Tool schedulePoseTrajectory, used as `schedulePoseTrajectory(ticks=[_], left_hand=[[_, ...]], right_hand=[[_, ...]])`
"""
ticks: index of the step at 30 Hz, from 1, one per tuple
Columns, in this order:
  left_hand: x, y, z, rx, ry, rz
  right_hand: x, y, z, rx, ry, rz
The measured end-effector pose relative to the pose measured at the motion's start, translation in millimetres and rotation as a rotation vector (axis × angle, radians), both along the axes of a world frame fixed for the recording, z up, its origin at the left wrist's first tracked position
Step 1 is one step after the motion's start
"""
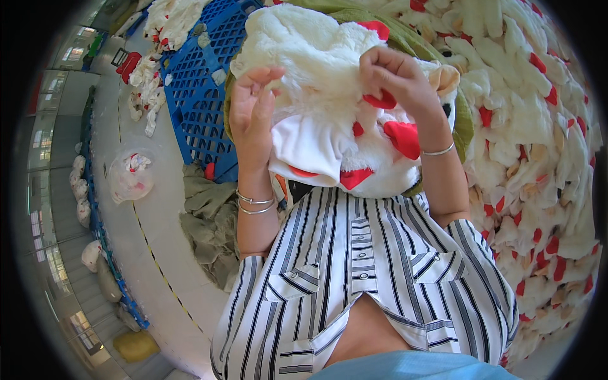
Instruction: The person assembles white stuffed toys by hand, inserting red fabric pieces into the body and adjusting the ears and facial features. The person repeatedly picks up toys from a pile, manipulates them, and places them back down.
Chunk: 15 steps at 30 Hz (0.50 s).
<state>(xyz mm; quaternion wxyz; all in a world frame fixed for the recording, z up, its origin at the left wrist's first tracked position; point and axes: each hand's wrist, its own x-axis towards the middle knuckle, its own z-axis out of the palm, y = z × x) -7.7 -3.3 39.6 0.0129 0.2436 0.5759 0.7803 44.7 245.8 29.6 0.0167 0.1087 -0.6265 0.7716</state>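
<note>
White fluffy plush toy covers with red pieces lie heaped before my chest. My left hand is raised at the left side of the heap, thumb and fingers apart, with nothing visible in them. My right hand is over the heap's right part, its fingertips pinched together; whatever they hold is too small to make out. Just below those fingertips shows a red piece. Another red piece lies near my right wrist. A smooth white cloth part with a red edge hangs toward my lap.
A large pile of white and red plush pieces fills the right side. Olive-green fabric lies under the heap. At left are a blue plastic pallet, crumpled grey-green cloth and a clear plastic bag on the floor.
</note>
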Motion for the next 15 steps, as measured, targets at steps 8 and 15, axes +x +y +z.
schedulePoseTrajectory(ticks=[8, 15], left_hand=[[32.2, -62.5, -109.0, 0.095, -0.542, 0.072], [26.6, -52.2, -80.3, 0.109, -0.685, -0.127]], right_hand=[[-14.4, 14.6, -5.9, 0.351, 0.092, -0.392], [-36.4, -25.5, -0.3, 0.757, 0.416, -0.397]])
